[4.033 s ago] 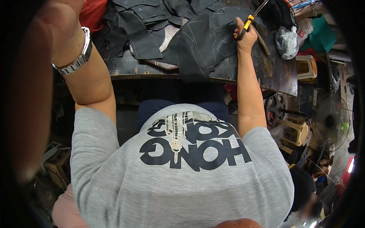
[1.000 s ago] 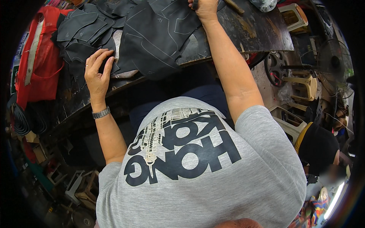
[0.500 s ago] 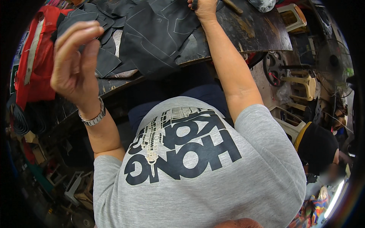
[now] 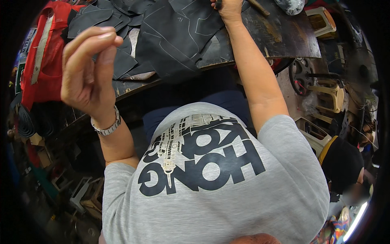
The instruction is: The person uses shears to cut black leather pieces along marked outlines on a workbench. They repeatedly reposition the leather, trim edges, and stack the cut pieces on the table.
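My left hand (image 4: 90, 73), with a metal watch (image 4: 107, 123) on the wrist, is raised over the table's left side. Its fingers curve loosely toward the thumb, and no object shows between them. At the top edge of the view, my right hand (image 4: 232, 10) is closed round a small black object (image 4: 218, 4), mostly cut off by the picture's edge. Between my hands lies a large black sheet (image 4: 170, 38) marked with pale outlines. Smaller cut black pieces (image 4: 91, 21) are heaped left of it, behind my left hand.
A stick-like wooden handle (image 4: 258, 7) lies on the worn dark table (image 4: 284, 38), right of my right hand. A clear plastic bag (image 4: 290, 5) sits beyond it. Red cloth (image 4: 42, 65) hangs at the left. Plastic stools (image 4: 321, 21) and a person in a black cap (image 4: 343, 162) are on the right.
The whole view has shifted slightly, so everything appears a little further right. Both hands keep nearly the same pose, and the black sheet lies as before.
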`<state>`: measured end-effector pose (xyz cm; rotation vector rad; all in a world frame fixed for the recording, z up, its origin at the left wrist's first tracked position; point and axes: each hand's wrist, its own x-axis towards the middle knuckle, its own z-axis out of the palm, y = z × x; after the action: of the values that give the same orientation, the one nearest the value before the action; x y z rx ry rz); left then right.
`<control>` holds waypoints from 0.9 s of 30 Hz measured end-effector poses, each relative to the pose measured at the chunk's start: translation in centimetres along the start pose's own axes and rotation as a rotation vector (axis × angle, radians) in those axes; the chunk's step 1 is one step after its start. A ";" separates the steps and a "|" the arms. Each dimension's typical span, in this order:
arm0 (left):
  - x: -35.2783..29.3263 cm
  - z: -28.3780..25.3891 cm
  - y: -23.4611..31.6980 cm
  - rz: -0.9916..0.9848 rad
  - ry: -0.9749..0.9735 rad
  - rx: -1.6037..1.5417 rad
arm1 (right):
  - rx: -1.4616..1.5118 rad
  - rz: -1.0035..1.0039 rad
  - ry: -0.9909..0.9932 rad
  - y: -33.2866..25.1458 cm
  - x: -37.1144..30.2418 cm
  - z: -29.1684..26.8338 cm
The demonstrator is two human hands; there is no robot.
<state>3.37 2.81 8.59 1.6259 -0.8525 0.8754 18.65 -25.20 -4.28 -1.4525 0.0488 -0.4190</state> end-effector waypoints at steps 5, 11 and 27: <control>-3.2 -1.7 -2.8 -0.304 -0.013 0.113 | 0.004 -0.009 0.001 0.0 0.0 0.0; -7.8 -2.2 -6.6 -0.412 -0.109 0.326 | 0.019 0.009 -0.016 -0.1 0.0 -0.1; -8.8 -1.5 -6.7 -0.426 -0.189 0.495 | -0.055 0.007 0.015 -0.1 0.0 0.0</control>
<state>4.82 6.49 -1.89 2.2459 -0.3942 0.6622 18.67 -25.20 -4.19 -1.5028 0.0783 -0.4253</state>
